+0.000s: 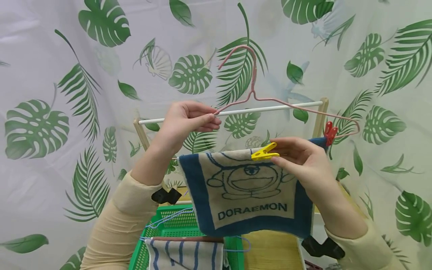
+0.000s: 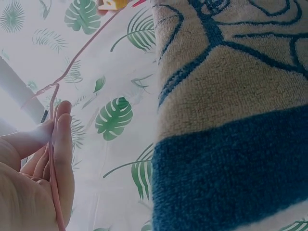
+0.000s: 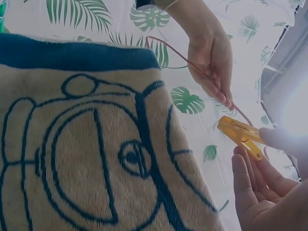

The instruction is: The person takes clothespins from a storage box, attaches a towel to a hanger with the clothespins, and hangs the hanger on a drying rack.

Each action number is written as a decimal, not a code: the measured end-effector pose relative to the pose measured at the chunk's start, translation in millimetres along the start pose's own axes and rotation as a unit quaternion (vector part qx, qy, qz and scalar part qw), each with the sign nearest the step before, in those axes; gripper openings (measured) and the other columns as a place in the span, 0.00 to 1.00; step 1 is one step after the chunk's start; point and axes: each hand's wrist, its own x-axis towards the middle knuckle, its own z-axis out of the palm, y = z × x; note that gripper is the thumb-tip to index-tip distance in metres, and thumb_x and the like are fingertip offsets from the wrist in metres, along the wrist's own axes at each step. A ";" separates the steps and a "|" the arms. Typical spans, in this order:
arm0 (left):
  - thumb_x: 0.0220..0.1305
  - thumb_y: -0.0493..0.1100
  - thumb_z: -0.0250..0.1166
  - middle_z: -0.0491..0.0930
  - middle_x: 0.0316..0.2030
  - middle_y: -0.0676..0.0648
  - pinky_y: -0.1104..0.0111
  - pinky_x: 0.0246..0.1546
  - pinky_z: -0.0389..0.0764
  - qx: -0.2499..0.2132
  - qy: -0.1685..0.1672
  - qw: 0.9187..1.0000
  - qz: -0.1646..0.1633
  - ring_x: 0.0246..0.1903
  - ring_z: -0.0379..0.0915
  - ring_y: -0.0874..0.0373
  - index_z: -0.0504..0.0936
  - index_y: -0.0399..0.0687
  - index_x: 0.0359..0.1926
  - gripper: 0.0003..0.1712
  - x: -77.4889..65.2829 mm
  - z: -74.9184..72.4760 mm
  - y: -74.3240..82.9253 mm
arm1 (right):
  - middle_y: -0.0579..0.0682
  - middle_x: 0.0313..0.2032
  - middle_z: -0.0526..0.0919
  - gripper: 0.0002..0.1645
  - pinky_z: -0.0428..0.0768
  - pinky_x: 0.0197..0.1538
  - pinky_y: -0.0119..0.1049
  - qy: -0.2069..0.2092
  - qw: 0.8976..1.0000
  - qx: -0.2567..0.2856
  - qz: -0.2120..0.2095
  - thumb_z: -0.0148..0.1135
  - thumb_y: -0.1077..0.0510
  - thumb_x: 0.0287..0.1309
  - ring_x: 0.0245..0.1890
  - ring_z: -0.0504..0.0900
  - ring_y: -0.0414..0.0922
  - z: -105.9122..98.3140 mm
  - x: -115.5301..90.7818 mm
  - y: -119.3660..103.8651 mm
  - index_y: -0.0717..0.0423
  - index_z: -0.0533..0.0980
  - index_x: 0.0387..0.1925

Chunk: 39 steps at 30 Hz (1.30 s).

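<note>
My left hand (image 1: 189,118) pinches the left arm of a pink wire clothes hanger (image 1: 253,71) between thumb and fingers; the left wrist view also shows the wire (image 2: 53,159) running along the palm. A blue-and-beige towel (image 1: 249,195) with a cartoon figure and "DORAEMON" hangs below. Its upper right corner is clipped to the hanger's right end by a red clothespin (image 1: 330,132). My right hand (image 1: 303,159) holds a yellow clothespin (image 1: 264,152) between thumb and fingers, in front of the towel's top edge. In the right wrist view, this yellow clothespin (image 3: 240,134) appears apart from the towel (image 3: 91,144).
A rack with a white rod (image 1: 270,108) and wooden posts stands behind. Below is a green basket (image 1: 135,255), with a striped cloth (image 1: 185,255) and blue hangers (image 1: 168,217) over it. Beside it lies a wooden surface (image 1: 270,251). A leaf-print curtain (image 1: 152,22) hangs behind everything.
</note>
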 end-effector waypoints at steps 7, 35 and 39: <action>0.74 0.30 0.65 0.93 0.36 0.45 0.60 0.47 0.92 0.009 -0.001 1.000 -0.003 0.33 0.91 0.62 0.86 0.27 0.54 0.12 0.2 7.3 -4.2 | 0.38 0.49 0.88 0.22 0.87 0.53 0.25 -0.015 0.998 -0.047 -0.037 0.69 0.74 0.63 0.47 0.89 0.36 24.6 4.0 -3.5 0.69 0.79 0.59; 0.74 0.29 0.65 0.92 0.41 0.34 0.62 0.45 0.93 -0.015 -0.011 1.000 -0.010 0.32 0.90 0.63 0.85 0.25 0.54 0.13 2.5 25.2 -18.9 | 0.63 0.51 0.89 0.22 0.90 0.56 0.39 -0.079 0.994 -0.057 -0.052 0.74 0.72 0.59 0.50 0.91 0.57 96.3 27.3 13.0 0.67 0.82 0.55; 0.74 0.29 0.65 0.92 0.41 0.34 0.62 0.45 0.93 -0.015 -0.014 1.000 -0.011 0.32 0.90 0.63 0.85 0.25 0.55 0.13 2.4 26.4 -20.8 | 0.63 0.50 0.89 0.20 0.91 0.54 0.43 -0.086 0.992 -0.063 -0.069 0.75 0.71 0.58 0.48 0.92 0.57 104.3 28.6 16.3 0.67 0.83 0.53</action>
